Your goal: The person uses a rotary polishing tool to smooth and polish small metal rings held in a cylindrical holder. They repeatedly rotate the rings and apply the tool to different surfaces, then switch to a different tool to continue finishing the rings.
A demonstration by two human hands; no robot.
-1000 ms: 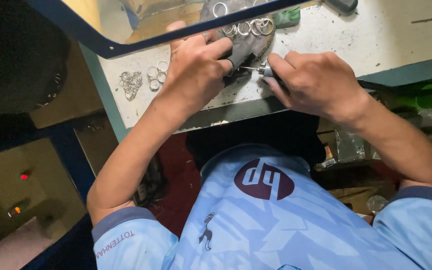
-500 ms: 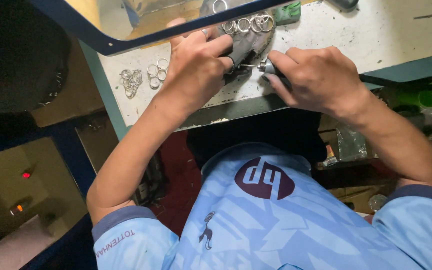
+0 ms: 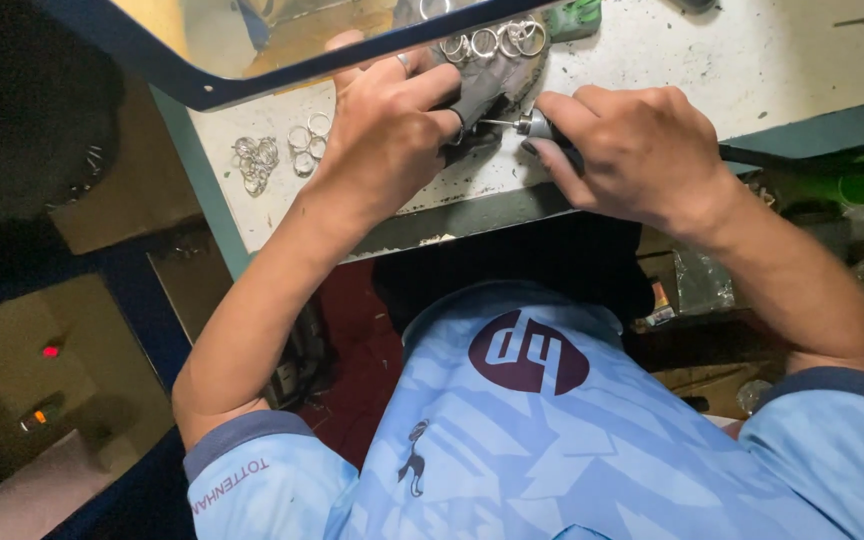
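R hand (image 3: pixel 642 150) is closed round a slim rotary handpiece (image 3: pixel 542 128), its thin bit pointing left toward the other hand. L hand (image 3: pixel 387 135) is clenched, fingertips pinching something small vs. a dark wedge-shaped bench block (image 3: pixel 487 90). Prob. a ring, but it's hidden under the fingers, can't tell for sure. Bit tip sits right at that pinch point, so the piece looks to be under the tool at this moment.

Going outward: a row of silver rings (image 3: pixel 492 42) sits along the top of the block, just beyond the L fingertips. Another loose cluster of rings (image 3: pixel 272 158) lies on the white worktop (image 3: pixel 712 70), off to the L side, well apart from the hands. Which pile is finished and which is waiting, can't say; they look alike from here. My guess: work is somewhere mid-batch, one piece in hand, several pcs either side.

A blue-framed panel (image 3: pixel 252 85) slants over the bench's far edge.
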